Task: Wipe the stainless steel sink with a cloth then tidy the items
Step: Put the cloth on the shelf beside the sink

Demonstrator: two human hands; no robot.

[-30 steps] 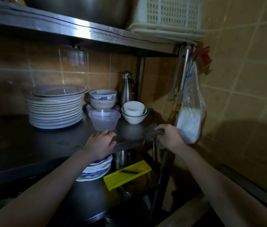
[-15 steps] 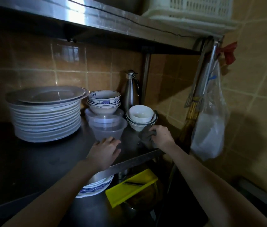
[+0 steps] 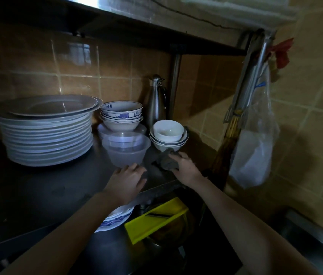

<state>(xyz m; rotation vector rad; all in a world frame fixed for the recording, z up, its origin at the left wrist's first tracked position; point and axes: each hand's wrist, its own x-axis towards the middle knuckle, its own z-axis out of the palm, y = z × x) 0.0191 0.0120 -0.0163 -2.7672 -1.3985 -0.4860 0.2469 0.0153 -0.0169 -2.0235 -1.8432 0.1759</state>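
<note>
My right hand grips a dark grey cloth on the steel shelf, just in front of a stack of white bowls. My left hand rests flat on the shelf near its front edge, fingertips touching the base of a clear plastic container. The sink rim shows only at the lower right corner.
A tall stack of white plates stands at the left, blue-patterned bowls and a steel flask behind. A plastic bag hangs at the right post. Below lie a yellow tray and more plates.
My right hand has carried the cloth from the shelf's front corner inward, up to the white bowls. My left hand has slid forward to the clear container. The view has moved closer.
</note>
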